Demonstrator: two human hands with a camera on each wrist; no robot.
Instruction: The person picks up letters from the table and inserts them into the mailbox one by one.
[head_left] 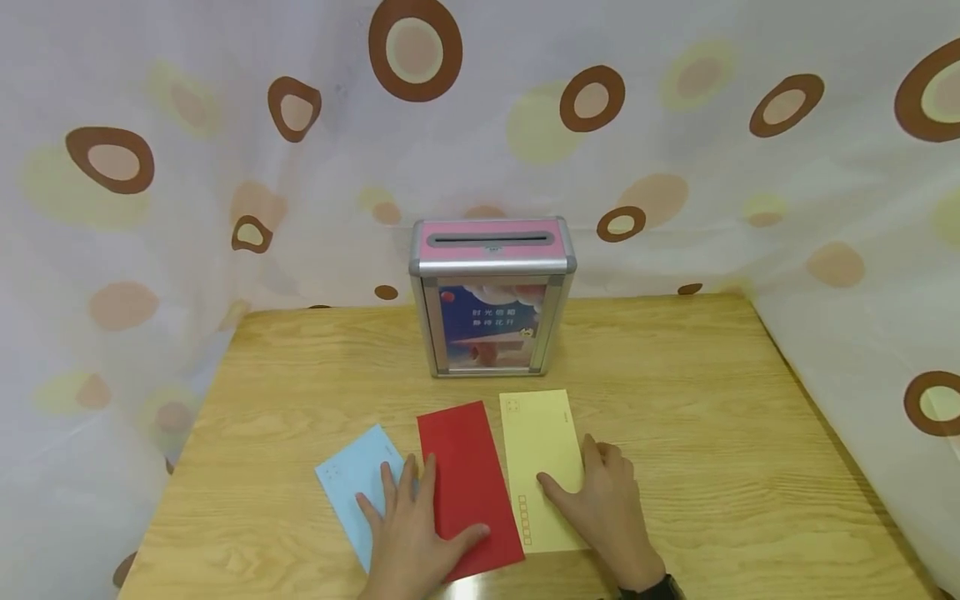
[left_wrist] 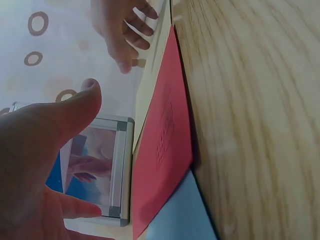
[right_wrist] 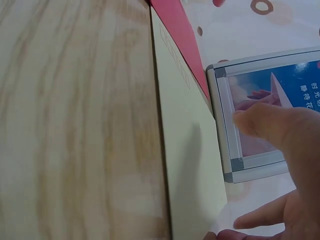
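Observation:
Three envelopes lie side by side on the wooden table: a light blue one at the left, a red one in the middle and a yellow one at the right. Over the blue and red envelopes my left hand is spread, its thumb above the red one. My right hand hovers at the yellow envelope's right side, thumb over the paper and fingers near its edge. In the left wrist view the red envelope overlaps the blue one. Neither hand grips anything.
Behind the envelopes stands a pink and silver box with a slot in its top and a picture on its front. A white cloth with brown rings hangs behind the table and along its sides.

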